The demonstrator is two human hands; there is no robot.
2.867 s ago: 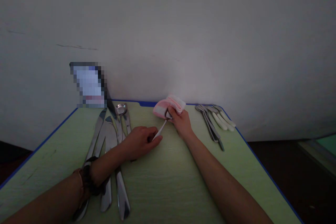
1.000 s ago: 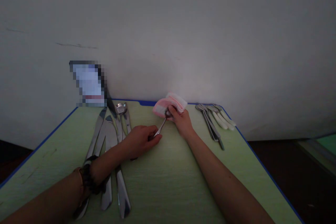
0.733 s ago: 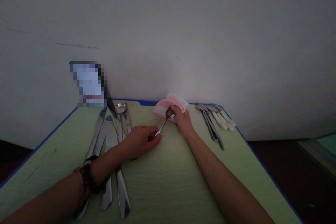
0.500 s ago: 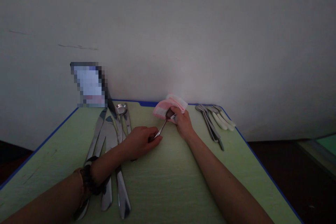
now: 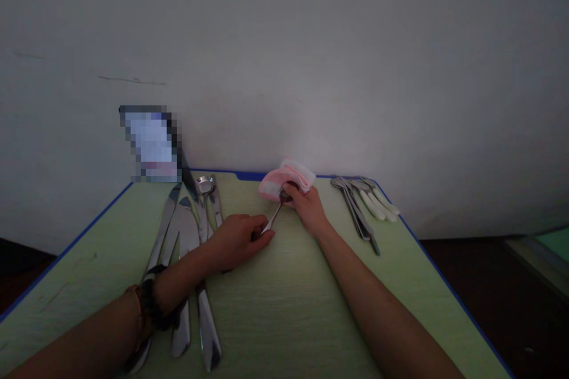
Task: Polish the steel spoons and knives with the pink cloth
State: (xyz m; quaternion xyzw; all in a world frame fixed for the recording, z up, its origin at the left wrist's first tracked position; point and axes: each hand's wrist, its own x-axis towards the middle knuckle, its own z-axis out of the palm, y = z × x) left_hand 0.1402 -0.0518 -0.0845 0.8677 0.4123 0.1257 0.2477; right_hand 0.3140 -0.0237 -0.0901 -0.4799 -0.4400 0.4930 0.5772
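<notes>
A metal spoon (image 5: 274, 217) is held over the middle of the table, its bowl away from me. My left hand (image 5: 242, 240) is closed around the end of its handle. My right hand (image 5: 309, 207) grips a pink and white cloth (image 5: 278, 182) behind the spoon's bowl, with the thumb pressed on the bowl's inner side. The bowl is partly hidden by that thumb. Under and beside my left forearm lie several large metal utensils, among them a ladle (image 5: 204, 185) and long flat-handled pieces (image 5: 208, 331).
Several spoons (image 5: 353, 207) and white-handled cutlery (image 5: 373, 204) lie at the table's right. A blurred-out screen (image 5: 151, 142) leans on the wall at the back left. The light green table (image 5: 284, 320) has a blue edge and meets the wall.
My right thumb has shifted slightly left across the spoon's bowl, and the cloth has moved a little with it. My left hand stays in place on the handle.
</notes>
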